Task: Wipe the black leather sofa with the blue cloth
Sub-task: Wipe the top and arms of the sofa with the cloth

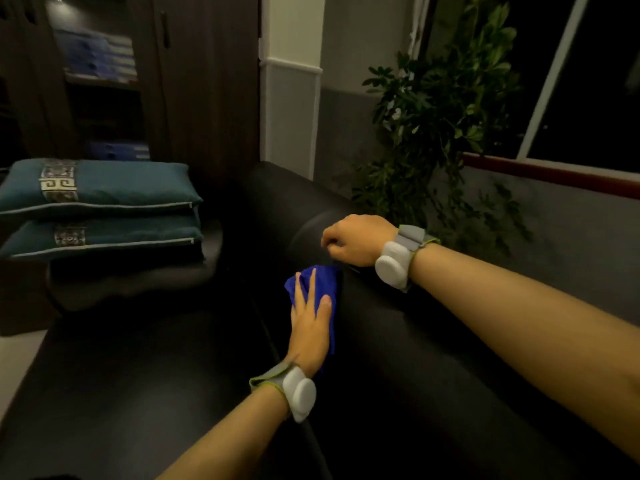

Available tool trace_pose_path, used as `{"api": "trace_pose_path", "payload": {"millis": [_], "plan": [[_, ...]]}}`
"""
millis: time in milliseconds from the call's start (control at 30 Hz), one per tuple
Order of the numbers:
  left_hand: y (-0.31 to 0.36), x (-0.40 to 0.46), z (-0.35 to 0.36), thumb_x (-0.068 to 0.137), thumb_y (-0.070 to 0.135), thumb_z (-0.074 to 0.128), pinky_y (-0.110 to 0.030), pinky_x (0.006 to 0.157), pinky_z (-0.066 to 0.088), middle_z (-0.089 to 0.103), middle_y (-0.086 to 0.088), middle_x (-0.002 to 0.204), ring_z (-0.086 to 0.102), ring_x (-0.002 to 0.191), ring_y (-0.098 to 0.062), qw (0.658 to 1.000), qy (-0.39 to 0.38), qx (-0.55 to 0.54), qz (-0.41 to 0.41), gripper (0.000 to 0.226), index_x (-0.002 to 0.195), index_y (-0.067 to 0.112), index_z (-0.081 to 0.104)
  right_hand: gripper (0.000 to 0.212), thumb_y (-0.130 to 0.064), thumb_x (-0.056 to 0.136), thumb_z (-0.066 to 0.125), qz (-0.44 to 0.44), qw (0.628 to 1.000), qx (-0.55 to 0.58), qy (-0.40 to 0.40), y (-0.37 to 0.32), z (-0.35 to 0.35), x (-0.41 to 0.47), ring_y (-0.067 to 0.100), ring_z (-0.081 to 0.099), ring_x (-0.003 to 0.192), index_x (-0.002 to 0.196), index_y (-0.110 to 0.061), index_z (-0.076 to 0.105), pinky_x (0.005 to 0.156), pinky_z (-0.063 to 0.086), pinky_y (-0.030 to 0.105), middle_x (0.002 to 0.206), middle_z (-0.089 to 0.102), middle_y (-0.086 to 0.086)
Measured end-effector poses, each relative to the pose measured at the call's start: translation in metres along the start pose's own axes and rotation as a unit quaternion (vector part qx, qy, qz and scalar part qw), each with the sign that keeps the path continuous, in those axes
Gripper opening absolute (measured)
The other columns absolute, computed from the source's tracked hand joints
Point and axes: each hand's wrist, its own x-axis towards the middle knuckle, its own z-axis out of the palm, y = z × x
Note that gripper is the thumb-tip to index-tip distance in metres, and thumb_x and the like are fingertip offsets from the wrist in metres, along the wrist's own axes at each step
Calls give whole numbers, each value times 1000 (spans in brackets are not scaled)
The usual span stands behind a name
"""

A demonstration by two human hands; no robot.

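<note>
Wiping in progress. The left hand (309, 318), fingers straight and spread, presses the blue cloth (320, 284) flat against the front face of the black leather sofa (433, 358) backrest, just above the crease where it meets the seat; an open palm likely spreads pressure over more cloth. The right hand (355, 240), fingers curled under and apparently holding nothing, rests on the backrest's top edge, probably as a brace. Two teal cushions (100, 206) lie stacked at the far end of the seat, well apart from the wiped area.
</note>
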Motion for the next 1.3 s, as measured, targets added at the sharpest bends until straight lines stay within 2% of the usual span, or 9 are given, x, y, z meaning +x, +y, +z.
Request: {"api": "trace_pose_path", "payload": {"millis": [100,300,367,467,700,867,1000,1167,1300], "plan": [[0,-34,0,100,54,26,-28,120,-5,-22,30,157,-14,149,-2,987,-69,89,118,52,141,65,-3,27,-34,92,46,10,999,-28,14,-4,4,-4,22,61,103,112,-33,65,77,52,34,112,66,-4],[-17,-46,-20,101,57,26,-31,119,-17,-14,11,164,-15,151,-13,932,-173,185,258,59,153,48,1,27,-31,96,48,88,992,93,0,8,-8,-20,17,61,104,117,-31,64,88,51,36,117,67,-6],[-20,-29,-19,101,52,31,-29,121,-12,-17,14,162,-16,150,-7,960,-145,139,196,60,150,51,-3,26,-31,96,48,100,988,115,7,11,-8,-20,15,61,103,116,-31,65,89,51,36,115,67,-6],[-27,5,-17,105,37,39,-24,119,1,-12,7,164,-6,151,-11,998,-52,-35,-23,55,144,49,3,26,-35,95,48,103,990,98,17,8,0,-5,15,60,102,115,-36,64,84,51,35,112,67,-7],[-48,-2,1,105,43,31,-34,120,3,-9,-1,165,-3,152,-21,966,22,-106,-234,54,153,45,5,30,-39,94,43,8,998,-45,37,-8,31,7,20,48,109,117,-35,63,78,39,34,121,59,-8],[-56,-85,9,101,52,27,-35,121,-6,-24,22,159,-16,148,-2,995,-64,43,57,61,145,60,-14,31,-39,95,42,-1,999,-33,40,-13,33,8,20,48,109,119,-34,62,80,39,36,120,60,-7],[-53,-77,1,97,64,24,-30,118,-19,-26,17,160,-22,148,-9,983,-114,81,122,63,150,54,-9,29,-36,95,43,-48,998,-21,27,-32,34,7,19,52,108,118,-35,61,77,31,33,114,66,-10],[-80,-60,10,100,55,36,-31,122,2,-11,14,164,-8,151,-10,995,-15,-81,-56,58,149,52,5,29,-35,94,46,-71,997,23,-2,-54,41,4,21,62,107,118,-34,62,88,48,37,117,67,-8],[-124,-57,13,105,40,34,-39,120,7,-1,-9,165,2,152,-27,920,30,-153,-360,57,155,33,8,29,-36,96,44,-93,995,22,-22,-58,44,5,22,63,103,119,-34,61,86,50,38,115,68,-6]]}}
